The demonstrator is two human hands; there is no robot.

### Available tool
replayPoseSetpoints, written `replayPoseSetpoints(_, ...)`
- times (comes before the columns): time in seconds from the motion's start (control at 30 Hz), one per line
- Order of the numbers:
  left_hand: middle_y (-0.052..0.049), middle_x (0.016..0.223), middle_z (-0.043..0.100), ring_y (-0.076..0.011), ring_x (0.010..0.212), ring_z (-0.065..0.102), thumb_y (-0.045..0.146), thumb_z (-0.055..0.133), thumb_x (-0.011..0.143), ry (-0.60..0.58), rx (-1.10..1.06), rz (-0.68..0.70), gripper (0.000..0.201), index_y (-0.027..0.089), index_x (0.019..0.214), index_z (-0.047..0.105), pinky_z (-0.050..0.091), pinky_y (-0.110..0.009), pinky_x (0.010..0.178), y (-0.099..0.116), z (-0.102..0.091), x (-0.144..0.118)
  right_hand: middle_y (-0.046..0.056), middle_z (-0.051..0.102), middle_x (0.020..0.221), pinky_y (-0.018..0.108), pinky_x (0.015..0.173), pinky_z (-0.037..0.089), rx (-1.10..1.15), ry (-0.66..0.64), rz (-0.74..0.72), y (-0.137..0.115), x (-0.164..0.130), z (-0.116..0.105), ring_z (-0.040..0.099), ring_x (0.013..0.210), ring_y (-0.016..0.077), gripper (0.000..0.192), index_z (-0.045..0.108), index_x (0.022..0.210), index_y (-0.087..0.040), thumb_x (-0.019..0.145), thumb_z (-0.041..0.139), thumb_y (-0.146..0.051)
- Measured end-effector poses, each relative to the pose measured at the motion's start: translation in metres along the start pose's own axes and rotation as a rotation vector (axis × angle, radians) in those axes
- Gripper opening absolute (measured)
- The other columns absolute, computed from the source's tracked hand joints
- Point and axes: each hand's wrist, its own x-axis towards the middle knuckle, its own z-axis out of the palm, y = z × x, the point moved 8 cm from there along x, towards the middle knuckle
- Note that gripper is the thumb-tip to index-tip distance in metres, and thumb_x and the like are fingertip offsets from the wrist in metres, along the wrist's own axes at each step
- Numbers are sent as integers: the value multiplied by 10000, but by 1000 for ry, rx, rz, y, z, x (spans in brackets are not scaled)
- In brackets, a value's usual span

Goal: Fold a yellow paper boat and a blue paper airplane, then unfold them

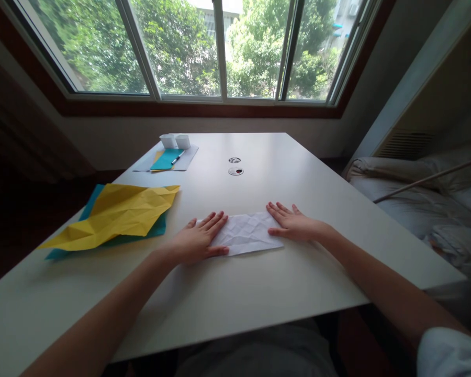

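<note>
A creased white sheet of paper (246, 233), folded into a wide strip, lies flat on the white table (259, 293) in front of me. My left hand (198, 241) rests flat on its left end with the fingers spread. My right hand (294, 223) presses flat on its right end, fingers pointing left. Neither hand grips anything; both palms lie on the paper.
A crumpled yellow sheet (115, 214) lies on a teal sheet (157, 228) at the left. Further back are two small white cups (175, 140), a teal paper (165, 158) and a pen (176, 158). Two round cable holes (235, 170) sit mid-table. A bed (416, 193) stands to the right.
</note>
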Motion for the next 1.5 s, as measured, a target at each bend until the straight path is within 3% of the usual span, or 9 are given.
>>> replayPoseSetpoints(0.17, -75, 1488, 56, -276, 1365, 89, 700, 247, 792, 40, -29, 11, 816, 230, 1427, 41, 50, -528, 1052, 10, -5, 4, 90, 31, 1497, 581, 1044, -44, -33, 37, 7, -5, -2, -6, -2, 1362, 300, 862, -26, 1430, -198, 791, 271, -695)
replayPoseSetpoints(0.33, -98, 1482, 122, -260, 1363, 114, 721, 250, 773, 161, -25, 68, 851, 196, 1429, 113, 12, -496, 1069, 34, -12, 13, 60, 63, 1498, 575, 1052, -35, -71, 146, -138, -41, -4, -14, -5, 1366, 280, 776, 15, 1433, -226, 828, 241, -656)
replayPoseSetpoints(0.43, -98, 1484, 107, -260, 1364, 106, 738, 249, 757, 185, -16, 79, 873, 196, 1429, 115, 41, -488, 1072, 43, -11, 17, 63, 86, 1494, 527, 1079, 8, -34, 109, -234, -63, -3, -4, 25, 1369, 264, 759, 55, 1435, -217, 837, 243, -645)
replayPoseSetpoints(0.53, -93, 1486, 90, -268, 1365, 98, 743, 265, 749, 181, -18, 84, 883, 207, 1430, 97, 55, -498, 1068, 44, -9, 17, 78, 78, 1494, 494, 1090, 38, 25, 39, -258, -68, 0, 6, 42, 1367, 272, 795, 59, 1434, -212, 819, 297, -656)
replayPoseSetpoints(0.8, -81, 1489, 17, -302, 1365, 33, 782, 361, 670, 85, -59, 78, 986, 248, 1424, 16, 54, -545, 1049, 33, -7, 13, 76, 23, 1496, 473, 1091, -3, 55, -33, -259, -62, 0, 11, 0, 1367, 270, 886, 19, 1431, -214, 768, 363, -692)
replayPoseSetpoints(1.0, -106, 1486, 2, -312, 1362, -5, 777, 425, 632, 27, -76, 18, 1070, 209, 1424, -15, 62, -539, 1051, 18, -4, 10, 90, -1, 1497, 503, 1077, -16, 68, -71, -219, -57, -1, 10, -31, 1362, 291, 922, 34, 1432, -222, 739, 409, -700)
replayPoseSetpoints(1.5, -117, 1476, -94, -372, 1341, -76, 770, 538, 527, -133, -54, -89, 1206, 222, 1416, -65, 86, -621, 1006, -15, -4, -8, 137, -5, 1492, 618, 1020, -15, 30, -227, -31, 13, -21, -6, -54, 1336, 386, 1147, 14, 1431, -206, 577, 625, -668)
